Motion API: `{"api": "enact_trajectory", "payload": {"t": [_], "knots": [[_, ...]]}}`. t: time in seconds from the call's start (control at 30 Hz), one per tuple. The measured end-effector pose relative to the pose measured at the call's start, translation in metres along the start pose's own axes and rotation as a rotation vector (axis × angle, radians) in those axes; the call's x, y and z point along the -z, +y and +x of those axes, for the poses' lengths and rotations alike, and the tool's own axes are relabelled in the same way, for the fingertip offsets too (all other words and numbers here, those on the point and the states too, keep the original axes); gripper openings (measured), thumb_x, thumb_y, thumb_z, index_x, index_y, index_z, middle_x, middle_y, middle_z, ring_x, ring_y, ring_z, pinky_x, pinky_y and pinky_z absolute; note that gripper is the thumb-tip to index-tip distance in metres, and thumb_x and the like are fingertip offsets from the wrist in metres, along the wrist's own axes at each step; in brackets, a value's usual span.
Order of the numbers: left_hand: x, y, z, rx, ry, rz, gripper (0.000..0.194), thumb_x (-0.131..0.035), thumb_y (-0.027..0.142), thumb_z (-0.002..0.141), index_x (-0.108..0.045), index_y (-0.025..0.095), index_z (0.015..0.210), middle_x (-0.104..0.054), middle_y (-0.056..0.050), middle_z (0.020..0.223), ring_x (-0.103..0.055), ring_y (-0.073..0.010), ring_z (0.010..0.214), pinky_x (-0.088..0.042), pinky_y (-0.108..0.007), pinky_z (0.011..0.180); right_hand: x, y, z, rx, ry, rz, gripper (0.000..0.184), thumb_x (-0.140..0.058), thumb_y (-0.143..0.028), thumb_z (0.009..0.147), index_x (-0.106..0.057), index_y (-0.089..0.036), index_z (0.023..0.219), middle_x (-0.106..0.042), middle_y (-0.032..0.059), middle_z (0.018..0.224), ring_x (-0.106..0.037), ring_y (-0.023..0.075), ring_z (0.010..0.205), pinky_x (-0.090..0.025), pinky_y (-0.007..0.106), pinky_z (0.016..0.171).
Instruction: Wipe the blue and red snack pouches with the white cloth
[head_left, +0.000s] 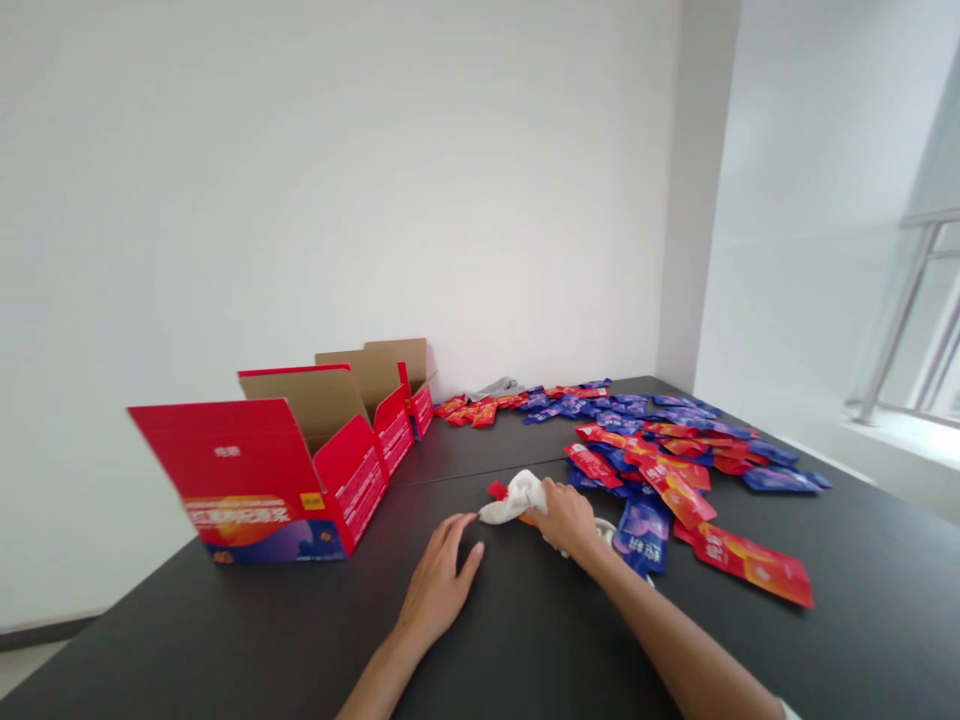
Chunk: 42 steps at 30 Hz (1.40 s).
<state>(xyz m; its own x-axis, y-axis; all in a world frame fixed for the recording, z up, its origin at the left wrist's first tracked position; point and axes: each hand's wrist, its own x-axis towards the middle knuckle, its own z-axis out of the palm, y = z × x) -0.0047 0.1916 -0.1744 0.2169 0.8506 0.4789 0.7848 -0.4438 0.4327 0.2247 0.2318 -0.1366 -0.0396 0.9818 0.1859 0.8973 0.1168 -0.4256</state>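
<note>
My right hand is closed around a bunched white cloth, part of which also shows past the wrist. Behind the cloth peeks a red packet, mostly hidden. My left hand rests on the black table with thumb and fingers apart and holds nothing. One of its fingertips is at the cloth's pointed end; whether they touch I cannot tell. Right of my right hand lie a blue packet and a red-orange packet.
Several open red cardboard boxes stand in a row on the left, flaps up. A heap of red and blue packets spreads over the right side. Further back are more red packets and a grey cloth by the wall.
</note>
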Motion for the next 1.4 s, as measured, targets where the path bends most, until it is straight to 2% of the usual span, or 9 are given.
{"api": "enact_trajectory", "payload": {"t": [0.23, 0.4, 0.5, 0.67, 0.8, 0.97, 1.07, 1.27, 1.4], "knots": [[-0.038, 0.0, 0.062, -0.049, -0.134, 0.064, 0.066, -0.061, 0.053, 0.079, -0.042, 0.028, 0.137, -0.048, -0.011, 0.14, -0.04, -0.0323, 0.132, -0.035, -0.05, 0.104, 0.007, 0.016, 0.008, 0.072, -0.076, 0.077, 0.034, -0.06, -0.05, 0.082, -0.062, -0.021, 0.098, -0.07, 0.0051, 0.098, -0.064, 0.0223, 0.093, -0.041, 0.023, 0.069], [-0.051, 0.01, 0.09, -0.109, -0.186, 0.064, 0.051, -0.061, 0.055, 0.078, -0.058, 0.03, 0.121, -0.061, -0.008, 0.122, -0.051, -0.0325, 0.117, -0.041, -0.045, 0.094, 0.007, 0.023, 0.014, -0.07, 0.015, 0.044, 0.034, -0.051, -0.046, 0.088, -0.06, -0.017, 0.103, -0.068, 0.0094, 0.101, -0.063, 0.0254, 0.095, -0.043, 0.027, 0.072], [-0.051, 0.013, 0.09, -0.112, -0.188, 0.065, 0.046, -0.061, 0.053, 0.078, -0.061, 0.026, 0.116, -0.063, -0.007, 0.109, -0.056, -0.0293, 0.104, -0.043, -0.039, 0.087, 0.001, 0.018, 0.011, -0.121, 0.123, -0.022, 0.036, -0.05, -0.042, 0.089, -0.057, -0.013, 0.11, -0.063, 0.0165, 0.11, -0.056, 0.0325, 0.108, -0.041, 0.037, 0.084], [-0.052, 0.016, 0.09, -0.029, -0.212, 0.067, 0.033, -0.066, 0.042, 0.076, -0.062, 0.022, 0.101, -0.064, -0.005, 0.097, -0.061, -0.0242, 0.094, -0.043, -0.03, 0.078, -0.003, 0.007, 0.003, 0.172, 0.048, -0.084, 0.033, -0.055, -0.045, 0.085, -0.058, -0.019, 0.106, -0.066, 0.0108, 0.104, -0.058, 0.0299, 0.102, -0.042, 0.039, 0.085], [-0.052, 0.019, 0.09, 0.026, -0.224, 0.057, 0.042, -0.071, 0.045, 0.07, -0.061, 0.02, 0.102, -0.063, -0.004, 0.096, -0.061, -0.0238, 0.092, -0.043, -0.028, 0.074, 0.002, 0.005, 0.002, 0.003, 0.1, -0.176, 0.026, -0.053, -0.032, 0.088, -0.058, -0.016, 0.109, -0.065, 0.0134, 0.106, -0.056, 0.0312, 0.106, -0.04, 0.041, 0.087], [-0.046, 0.025, 0.086, 0.061, -0.239, 0.026, 0.031, -0.069, 0.042, 0.072, -0.062, 0.021, 0.094, -0.062, -0.004, 0.095, -0.061, -0.0229, 0.093, -0.041, -0.026, 0.073, 0.006, -0.003, 0.0, 0.101, -0.008, -0.158, 0.022, -0.056, -0.032, 0.087, -0.061, -0.019, 0.104, -0.068, 0.0096, 0.099, -0.062, 0.0268, 0.096, -0.044, 0.034, 0.081], [-0.043, 0.03, 0.082, 0.091, -0.226, 0.007, 0.036, -0.071, 0.042, 0.069, -0.059, 0.023, 0.098, -0.063, -0.004, 0.099, -0.062, -0.0232, 0.095, -0.04, -0.027, 0.075, 0.007, -0.001, 0.001, 0.006, 0.031, -0.153, 0.025, -0.055, -0.03, 0.087, -0.061, -0.015, 0.106, -0.067, 0.0144, 0.101, -0.061, 0.0314, 0.1, -0.043, 0.039, 0.084], [-0.038, 0.033, 0.081, 0.225, -0.196, -0.089, 0.049, -0.073, 0.029, 0.07, -0.048, 0.024, 0.112, -0.067, -0.001, 0.095, -0.065, -0.0214, 0.085, -0.042, -0.027, 0.069, 0.031, 0.031, 0.011, -0.184, 0.069, -0.047, 0.037, -0.039, -0.042, 0.096, -0.06, -0.015, 0.111, -0.068, 0.014, 0.1, -0.065, 0.0255, 0.093, -0.046, 0.031, 0.075], [-0.025, 0.015, 0.087, 0.31, -0.142, -0.234, 0.026, -0.062, 0.03, 0.086, -0.054, 0.017, 0.106, -0.064, 0.0, 0.089, -0.061, -0.0136, 0.069, -0.048, -0.029, 0.067, 0.051, 0.048, 0.009, -0.205, 0.018, 0.028, 0.042, -0.036, -0.048, 0.096, -0.06, -0.019, 0.113, -0.067, 0.0118, 0.109, -0.065, 0.0235, 0.096, -0.047, 0.029, 0.073]]}}
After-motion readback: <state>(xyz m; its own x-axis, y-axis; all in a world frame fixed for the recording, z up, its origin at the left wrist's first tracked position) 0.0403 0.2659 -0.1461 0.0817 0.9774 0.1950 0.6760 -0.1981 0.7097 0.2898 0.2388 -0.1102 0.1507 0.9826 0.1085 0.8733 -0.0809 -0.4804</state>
